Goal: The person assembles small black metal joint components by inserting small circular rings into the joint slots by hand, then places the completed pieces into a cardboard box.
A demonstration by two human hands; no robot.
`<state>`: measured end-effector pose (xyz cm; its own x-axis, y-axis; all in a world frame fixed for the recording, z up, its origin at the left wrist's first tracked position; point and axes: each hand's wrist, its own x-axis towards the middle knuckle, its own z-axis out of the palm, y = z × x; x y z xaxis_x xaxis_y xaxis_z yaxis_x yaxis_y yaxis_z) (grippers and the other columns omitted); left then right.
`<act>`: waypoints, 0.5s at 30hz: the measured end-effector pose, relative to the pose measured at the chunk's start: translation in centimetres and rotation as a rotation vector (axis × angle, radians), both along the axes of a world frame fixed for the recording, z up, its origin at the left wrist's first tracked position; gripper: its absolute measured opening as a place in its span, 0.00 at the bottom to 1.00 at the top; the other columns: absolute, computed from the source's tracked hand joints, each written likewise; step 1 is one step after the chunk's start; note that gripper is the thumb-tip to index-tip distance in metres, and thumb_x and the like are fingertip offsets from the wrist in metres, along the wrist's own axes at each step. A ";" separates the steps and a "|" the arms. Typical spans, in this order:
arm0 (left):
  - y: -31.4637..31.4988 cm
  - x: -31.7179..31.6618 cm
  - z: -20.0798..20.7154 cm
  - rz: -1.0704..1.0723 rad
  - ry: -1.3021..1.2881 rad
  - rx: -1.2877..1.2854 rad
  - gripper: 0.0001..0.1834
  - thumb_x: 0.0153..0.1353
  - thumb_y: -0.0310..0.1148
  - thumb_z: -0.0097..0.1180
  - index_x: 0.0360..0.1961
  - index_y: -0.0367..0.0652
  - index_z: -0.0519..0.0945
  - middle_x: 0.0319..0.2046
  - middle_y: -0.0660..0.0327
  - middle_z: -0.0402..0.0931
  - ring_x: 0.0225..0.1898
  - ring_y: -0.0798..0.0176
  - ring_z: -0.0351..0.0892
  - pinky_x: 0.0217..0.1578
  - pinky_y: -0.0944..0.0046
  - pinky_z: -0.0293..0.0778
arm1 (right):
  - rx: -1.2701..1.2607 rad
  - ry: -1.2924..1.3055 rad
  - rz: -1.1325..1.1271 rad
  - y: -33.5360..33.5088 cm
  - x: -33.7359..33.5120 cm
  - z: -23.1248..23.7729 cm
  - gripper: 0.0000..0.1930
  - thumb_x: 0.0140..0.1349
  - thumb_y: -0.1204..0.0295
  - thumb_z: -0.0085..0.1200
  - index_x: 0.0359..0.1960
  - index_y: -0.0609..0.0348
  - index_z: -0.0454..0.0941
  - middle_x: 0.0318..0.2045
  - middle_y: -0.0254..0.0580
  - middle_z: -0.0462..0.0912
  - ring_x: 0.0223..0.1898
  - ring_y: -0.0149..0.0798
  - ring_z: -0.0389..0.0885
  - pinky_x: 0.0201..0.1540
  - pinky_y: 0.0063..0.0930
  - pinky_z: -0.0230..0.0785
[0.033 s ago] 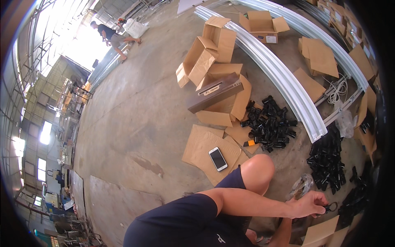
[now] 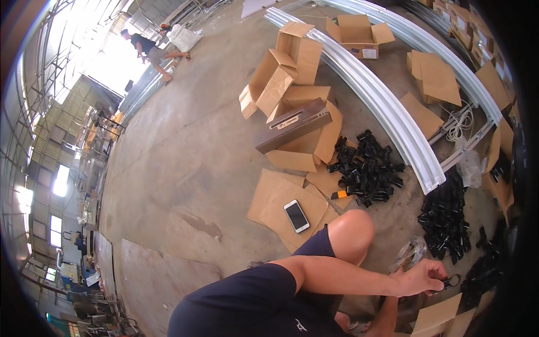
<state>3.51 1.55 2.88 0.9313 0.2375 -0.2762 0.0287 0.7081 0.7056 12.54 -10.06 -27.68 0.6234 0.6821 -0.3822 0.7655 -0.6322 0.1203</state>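
Observation:
My left hand [image 2: 421, 278] reaches across my bent knee to the lower right, its fingers closed in a pinch on a small black part with a loop [image 2: 452, 281]. My right forearm [image 2: 384, 319] rises from the lower edge and passes behind the left wrist; that hand is hidden there. Next to my left hand lies a crumpled clear plastic bag [image 2: 411, 253]. Just beyond it is a heap of black plastic parts [image 2: 445, 222], with more black parts [image 2: 487, 264] to the right. A cardboard flap [image 2: 438, 314] stands below the hand.
Another black heap [image 2: 368, 171] lies ahead, beside an orange-and-black object [image 2: 339, 195]. A phone [image 2: 296, 216] rests on flat cardboard [image 2: 269, 196]. Opened boxes [image 2: 269, 84], a brown panel [image 2: 295, 126] and long metal profiles [image 2: 382, 90] lie farther off. A person [image 2: 149, 50] bends far left.

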 end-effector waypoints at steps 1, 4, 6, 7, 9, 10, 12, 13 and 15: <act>-0.3 0.2 -0.2 0.006 -0.021 -0.022 0.09 0.66 0.25 0.64 0.46 0.36 0.80 0.35 0.65 0.82 0.35 0.75 0.80 0.32 0.72 0.80 | 0.007 -0.021 -0.005 -0.9 0.5 0.2 0.16 0.68 0.70 0.54 0.54 0.62 0.79 0.42 0.52 0.87 0.43 0.50 0.88 0.47 0.46 0.80; -0.6 0.8 -1.5 0.024 -0.073 -0.096 0.08 0.67 0.25 0.64 0.45 0.37 0.80 0.35 0.65 0.82 0.35 0.74 0.81 0.34 0.71 0.81 | 0.078 -0.070 0.013 -3.2 1.4 1.6 0.15 0.67 0.71 0.55 0.53 0.63 0.79 0.41 0.52 0.87 0.42 0.49 0.88 0.46 0.45 0.80; -0.9 0.8 -2.1 0.095 -0.087 -0.154 0.09 0.67 0.25 0.64 0.46 0.38 0.80 0.36 0.65 0.83 0.35 0.73 0.82 0.36 0.70 0.81 | 0.166 -0.114 0.049 -4.6 1.9 3.1 0.15 0.67 0.72 0.55 0.53 0.63 0.79 0.41 0.52 0.87 0.41 0.49 0.88 0.45 0.45 0.80; -0.8 0.6 -2.5 0.140 -0.084 -0.178 0.10 0.66 0.25 0.65 0.47 0.38 0.81 0.36 0.65 0.83 0.36 0.73 0.82 0.37 0.70 0.81 | 0.244 -0.120 0.084 -4.4 1.5 4.4 0.15 0.67 0.72 0.56 0.53 0.64 0.80 0.41 0.52 0.87 0.41 0.49 0.88 0.45 0.44 0.80; -0.1 0.1 -2.9 0.159 -0.065 -0.128 0.11 0.67 0.25 0.64 0.49 0.39 0.81 0.37 0.64 0.83 0.37 0.71 0.83 0.39 0.69 0.82 | 0.454 -0.031 0.014 -4.7 1.2 8.8 0.15 0.67 0.73 0.56 0.53 0.64 0.80 0.40 0.52 0.87 0.40 0.48 0.88 0.44 0.44 0.81; 0.2 -0.1 -3.0 0.158 -0.064 -0.104 0.12 0.67 0.25 0.64 0.51 0.40 0.81 0.38 0.64 0.83 0.38 0.70 0.84 0.40 0.68 0.82 | 0.608 0.175 -0.154 -4.9 0.5 13.4 0.12 0.67 0.74 0.56 0.50 0.65 0.80 0.37 0.48 0.87 0.37 0.43 0.87 0.42 0.40 0.80; 0.1 0.4 -2.7 0.236 -0.051 -0.129 0.14 0.67 0.26 0.65 0.53 0.39 0.81 0.40 0.63 0.84 0.39 0.69 0.85 0.42 0.67 0.83 | 0.949 0.546 -0.492 -4.8 -1.6 22.9 0.08 0.68 0.77 0.57 0.44 0.67 0.82 0.31 0.40 0.86 0.30 0.33 0.83 0.37 0.31 0.79; 0.0 0.7 -2.7 0.281 -0.036 -0.135 0.15 0.67 0.26 0.65 0.54 0.39 0.81 0.41 0.62 0.84 0.40 0.68 0.85 0.43 0.67 0.84 | 0.993 0.533 -0.500 -4.8 -3.0 25.9 0.07 0.66 0.79 0.58 0.44 0.68 0.82 0.30 0.41 0.85 0.30 0.32 0.82 0.37 0.30 0.78; -0.3 1.0 -3.1 0.307 -0.090 -0.163 0.15 0.68 0.26 0.64 0.54 0.37 0.80 0.42 0.60 0.84 0.41 0.67 0.86 0.45 0.66 0.84 | 1.077 0.526 -0.507 -4.6 -6.0 30.1 0.08 0.63 0.82 0.58 0.43 0.68 0.83 0.27 0.42 0.83 0.29 0.29 0.81 0.35 0.27 0.76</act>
